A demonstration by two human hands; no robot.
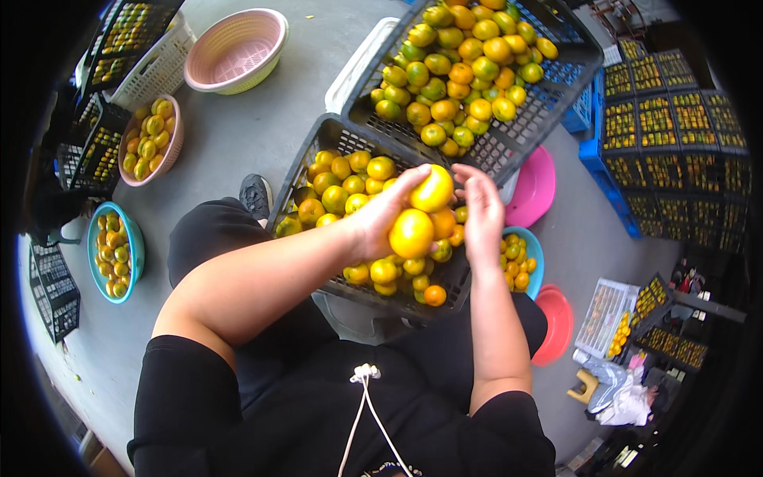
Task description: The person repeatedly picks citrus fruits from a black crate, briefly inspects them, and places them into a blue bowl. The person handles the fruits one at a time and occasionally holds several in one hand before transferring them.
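Observation:
My left hand (384, 211) holds yellow-orange citrus fruits (411, 233), one at the fingertips and others against the palm. Close on the right, my right hand (481, 211) is raised with fingers apart and slightly curled; whether its fingertips touch a fruit is hard to tell. Both hands are above a black plastic crate (298, 173) of green and yellow citrus fruits (335, 198) in front of my lap. Beyond it a second black crate (536, 140) stands tilted, with more citrus fruits (438, 64) heaped inside.
Left lie a pink basket (238, 50), a pink basket of fruit (176, 146) and a teal basin (138, 256). On the right are a magenta basin (539, 185), a blue basin (539, 262), a red basin (557, 325) and stacked fruit crates (673, 149). A person (623, 390) sits at lower right.

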